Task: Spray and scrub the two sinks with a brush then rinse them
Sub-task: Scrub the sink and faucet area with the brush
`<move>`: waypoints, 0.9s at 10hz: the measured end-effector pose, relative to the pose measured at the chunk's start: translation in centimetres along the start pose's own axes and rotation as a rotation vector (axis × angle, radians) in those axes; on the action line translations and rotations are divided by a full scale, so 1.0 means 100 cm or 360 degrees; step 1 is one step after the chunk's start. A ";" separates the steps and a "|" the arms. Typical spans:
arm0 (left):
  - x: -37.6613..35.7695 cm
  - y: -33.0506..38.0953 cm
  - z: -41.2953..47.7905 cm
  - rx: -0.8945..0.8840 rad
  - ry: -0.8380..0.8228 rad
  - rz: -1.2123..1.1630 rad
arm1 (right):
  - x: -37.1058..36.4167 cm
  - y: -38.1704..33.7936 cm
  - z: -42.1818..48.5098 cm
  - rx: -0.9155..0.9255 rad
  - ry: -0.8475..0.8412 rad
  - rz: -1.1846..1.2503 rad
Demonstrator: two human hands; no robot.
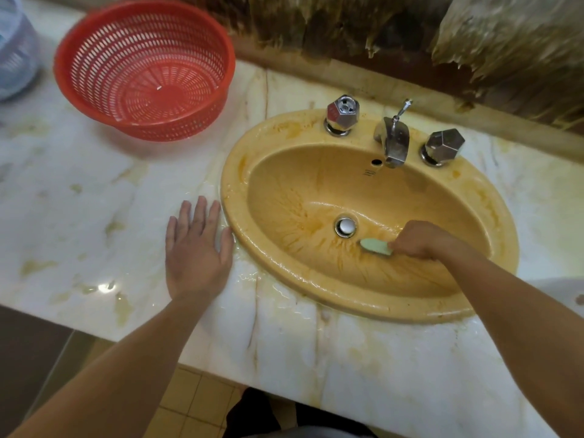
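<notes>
Gripping pale green brush (pixel 376 247), right hand (pixel 417 240) clenched inside yellow sink (pixel 316 286) near drain (pixel 345 226); bristles hidden. Left hand (pixel 197 248) flat, fingers spread, on desk (pixel 79 200) beside sink rim. Red basket (pixel 142 67) well apart, desk front edge near.

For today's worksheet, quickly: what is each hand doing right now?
Left hand: open, flat on the marble counter, holding nothing.
Right hand: closed on the pale green brush in the yellow sink.
</notes>
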State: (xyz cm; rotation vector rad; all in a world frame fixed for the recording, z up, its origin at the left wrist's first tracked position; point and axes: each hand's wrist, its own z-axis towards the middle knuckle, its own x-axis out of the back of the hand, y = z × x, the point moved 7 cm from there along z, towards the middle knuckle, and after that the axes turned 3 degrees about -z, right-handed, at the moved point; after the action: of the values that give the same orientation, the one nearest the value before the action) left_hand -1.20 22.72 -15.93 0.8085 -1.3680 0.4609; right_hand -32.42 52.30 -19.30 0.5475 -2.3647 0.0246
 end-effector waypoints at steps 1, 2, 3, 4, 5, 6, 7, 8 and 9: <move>0.000 0.000 0.000 0.0002 0.0002 0.0001 | -0.008 -0.002 -0.002 0.0031 -0.0162 0.0181; 0.000 0.000 0.001 -0.0001 -0.0001 -0.0006 | -0.019 0.001 0.000 -0.0009 -0.0268 0.0291; 0.000 0.000 0.000 0.0007 -0.0011 0.0003 | -0.016 -0.003 0.002 0.0040 -0.0198 0.0278; 0.000 0.000 0.001 0.0005 -0.0009 -0.0002 | -0.020 -0.006 0.001 0.0030 -0.0281 0.0269; 0.000 -0.001 0.000 0.0013 -0.0013 0.0005 | -0.014 -0.012 -0.002 0.0081 -0.0220 0.0231; 0.001 0.000 0.000 0.0012 -0.0006 -0.0008 | -0.017 -0.013 -0.005 0.0034 -0.0332 0.0260; 0.001 0.001 0.000 0.0014 -0.0004 -0.0007 | -0.017 -0.013 -0.002 0.0070 -0.0271 0.0302; 0.001 0.001 0.001 0.0016 -0.0007 -0.0010 | -0.036 -0.017 -0.007 0.0041 -0.0592 0.0560; 0.000 0.000 0.000 0.0022 -0.0006 -0.0005 | -0.025 -0.021 0.002 0.0107 -0.0297 0.0499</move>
State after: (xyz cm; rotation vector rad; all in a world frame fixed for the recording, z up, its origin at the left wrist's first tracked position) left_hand -1.21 22.75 -15.88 0.8233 -1.3684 0.4671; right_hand -30.05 51.31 -21.38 0.2120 -2.6189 0.2037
